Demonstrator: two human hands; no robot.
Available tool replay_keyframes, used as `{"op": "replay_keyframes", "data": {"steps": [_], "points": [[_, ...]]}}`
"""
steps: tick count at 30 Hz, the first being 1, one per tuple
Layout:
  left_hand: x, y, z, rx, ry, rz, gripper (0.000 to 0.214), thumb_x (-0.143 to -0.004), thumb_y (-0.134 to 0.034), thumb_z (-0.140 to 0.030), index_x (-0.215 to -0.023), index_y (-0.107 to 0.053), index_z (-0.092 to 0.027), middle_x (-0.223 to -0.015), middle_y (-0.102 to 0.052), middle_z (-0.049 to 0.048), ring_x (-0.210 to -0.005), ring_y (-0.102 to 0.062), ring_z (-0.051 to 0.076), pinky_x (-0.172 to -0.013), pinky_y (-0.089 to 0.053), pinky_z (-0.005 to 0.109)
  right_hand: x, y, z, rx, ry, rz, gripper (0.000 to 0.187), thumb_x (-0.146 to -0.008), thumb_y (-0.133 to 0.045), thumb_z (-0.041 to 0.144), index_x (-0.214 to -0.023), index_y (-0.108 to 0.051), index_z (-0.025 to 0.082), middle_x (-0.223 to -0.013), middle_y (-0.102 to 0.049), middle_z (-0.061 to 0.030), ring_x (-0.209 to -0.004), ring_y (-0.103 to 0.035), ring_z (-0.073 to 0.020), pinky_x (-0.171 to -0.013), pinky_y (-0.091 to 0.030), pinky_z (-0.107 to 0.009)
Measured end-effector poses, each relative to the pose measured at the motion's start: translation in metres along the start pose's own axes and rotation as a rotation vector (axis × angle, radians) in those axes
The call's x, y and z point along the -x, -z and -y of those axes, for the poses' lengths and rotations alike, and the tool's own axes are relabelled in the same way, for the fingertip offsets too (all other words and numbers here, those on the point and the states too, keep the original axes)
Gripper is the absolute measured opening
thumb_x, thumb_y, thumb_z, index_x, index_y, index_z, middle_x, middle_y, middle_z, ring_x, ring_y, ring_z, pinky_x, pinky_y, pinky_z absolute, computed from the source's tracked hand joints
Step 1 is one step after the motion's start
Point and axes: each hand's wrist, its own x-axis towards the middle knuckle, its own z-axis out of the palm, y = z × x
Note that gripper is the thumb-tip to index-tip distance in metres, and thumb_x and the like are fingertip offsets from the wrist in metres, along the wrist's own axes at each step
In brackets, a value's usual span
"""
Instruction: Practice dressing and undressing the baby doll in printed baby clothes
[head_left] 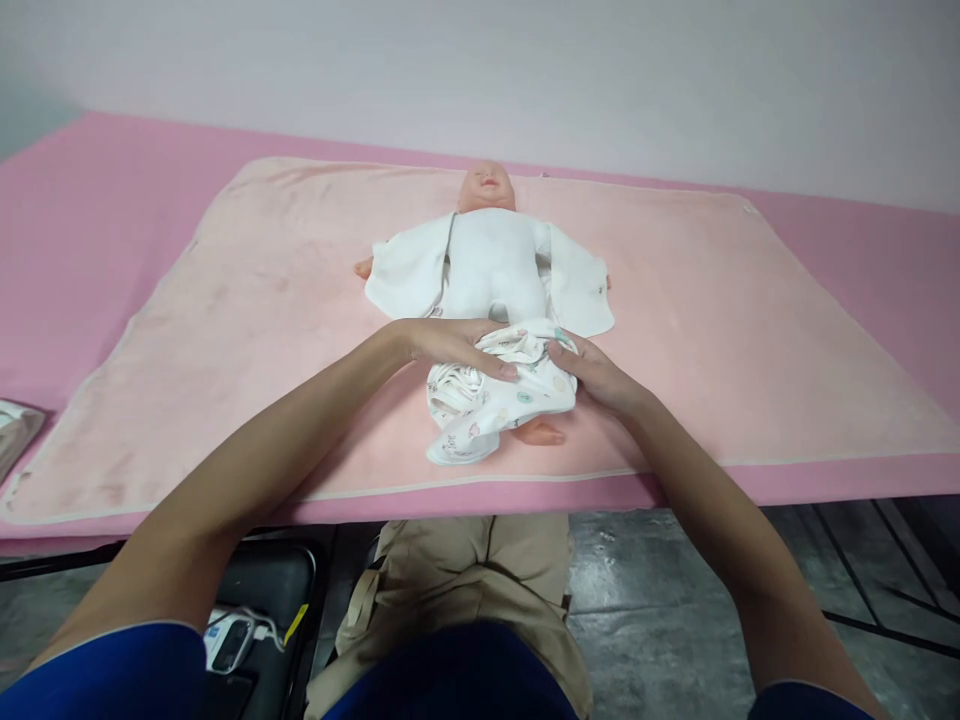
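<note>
A baby doll [489,192] lies on its back with its head at the far side. Its body is in white cloth, and a white baby jacket [409,265] hangs open at both sides of the chest. Over the doll's legs is a bunched white baby garment [525,390] with small coloured prints. My left hand [461,345] grips it from the left, thumb on top and most fingers hidden. From the right, my right hand [596,372] pinches its upper edge with the thumb. One doll foot [541,433] shows below the cloth; the other leg is hidden.
A peach blanket [720,330] covers much of the pink table [847,240], whose front edge is close to my lap. A folded cloth [16,430] lies at the far left. Below, a black chair [277,580] holds a white device [229,638] with a cable.
</note>
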Motion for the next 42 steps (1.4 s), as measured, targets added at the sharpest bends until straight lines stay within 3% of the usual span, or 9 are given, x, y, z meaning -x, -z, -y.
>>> {"op": "replay_keyframes", "data": {"steps": [6,14,20,23,26,28,30,35,42], "points": [[-0.001,-0.003,0.0,0.041,-0.044,-0.024,0.051,-0.089,-0.088,-0.055,-0.123,-0.078,-0.02,-0.108,-0.083,0.0085,-0.097,-0.08,0.023,-0.091,-0.064,0.034,0.005,0.014,0.009,0.08,-0.139,0.295,0.047,-0.089,-0.091,0.055,-0.109,-0.08,0.015,-0.093,-0.078,-0.0044,-0.081,-0.07,-0.0164,-0.07,-0.054,-0.024],[0.003,-0.002,0.004,0.106,-0.04,0.056,0.06,-0.078,-0.095,-0.057,-0.12,-0.077,-0.018,-0.098,-0.083,0.0091,-0.093,-0.081,0.026,-0.086,-0.067,0.036,0.005,0.004,0.009,-0.017,-0.066,0.11,0.065,-0.095,-0.08,0.066,-0.136,-0.075,0.016,-0.118,-0.082,-0.0126,-0.11,-0.076,-0.0265,-0.09,-0.061,-0.032],[0.002,-0.002,0.005,0.173,-0.107,0.007,0.047,-0.082,-0.095,-0.054,-0.107,-0.075,-0.02,-0.073,-0.07,0.0024,-0.065,-0.069,0.017,-0.066,-0.061,0.028,0.01,0.013,0.009,0.112,-0.184,0.534,0.047,-0.095,-0.086,0.057,-0.109,-0.08,0.012,-0.099,-0.082,-0.0074,-0.087,-0.075,-0.0183,-0.079,-0.061,-0.028],[0.002,-0.004,-0.001,0.118,-0.072,0.06,0.049,-0.082,-0.094,-0.055,-0.111,-0.076,-0.02,-0.082,-0.074,0.0051,-0.071,-0.072,0.019,-0.063,-0.06,0.028,0.008,0.009,0.007,0.099,-0.088,0.336,0.049,-0.091,-0.089,0.06,-0.107,-0.08,0.014,-0.095,-0.081,-0.0061,-0.081,-0.075,-0.0177,-0.07,-0.06,-0.026],[0.0,-0.009,-0.007,0.064,-0.043,0.015,0.053,-0.084,-0.091,-0.057,-0.119,-0.078,-0.019,-0.104,-0.082,0.0099,-0.091,-0.079,0.024,-0.078,-0.065,0.033,0.005,0.001,0.006,0.077,0.036,0.011,0.055,-0.093,-0.085,0.065,-0.119,-0.079,0.017,-0.1,-0.081,-0.006,-0.085,-0.076,-0.0187,-0.071,-0.06,-0.026],[0.0,-0.011,-0.008,0.036,-0.021,-0.018,0.053,-0.086,-0.089,-0.055,-0.122,-0.078,-0.019,-0.11,-0.083,0.0103,-0.099,-0.08,0.025,-0.088,-0.066,0.035,0.004,-0.002,0.006,0.083,0.053,-0.058,0.054,-0.097,-0.081,0.064,-0.125,-0.078,0.019,-0.103,-0.081,-0.006,-0.089,-0.076,-0.0192,-0.072,-0.06,-0.027],[0.0,-0.011,-0.007,0.031,-0.015,-0.033,0.053,-0.088,-0.088,-0.055,-0.126,-0.078,-0.02,-0.109,-0.083,0.0094,-0.104,-0.08,0.025,-0.093,-0.065,0.036,0.005,-0.002,0.009,0.107,0.03,-0.015,0.05,-0.099,-0.08,0.061,-0.126,-0.078,0.02,-0.103,-0.08,-0.0055,-0.091,-0.075,-0.0185,-0.074,-0.059,-0.026],[0.001,-0.007,-0.002,0.058,-0.053,-0.078,0.057,-0.086,-0.089,-0.055,-0.132,-0.075,-0.023,-0.111,-0.081,0.0065,-0.106,-0.079,0.022,-0.094,-0.063,0.031,0.01,0.011,0.018,0.181,-0.102,0.375,0.042,-0.092,-0.088,0.055,-0.095,-0.079,0.014,-0.088,-0.076,-0.0033,-0.076,-0.068,-0.0145,-0.067,-0.054,-0.024],[0.002,-0.009,-0.008,-0.061,-0.009,0.056,0.048,-0.085,-0.09,-0.059,-0.108,-0.084,-0.017,-0.091,-0.082,0.0088,-0.084,-0.078,0.024,-0.078,-0.065,0.033,0.01,0.013,0.009,0.118,-0.002,0.137,0.061,-0.102,-0.068,0.075,-0.112,-0.081,0.016,-0.099,-0.081,-0.008,-0.092,-0.075,-0.0201,-0.084,-0.061,-0.03]]}}
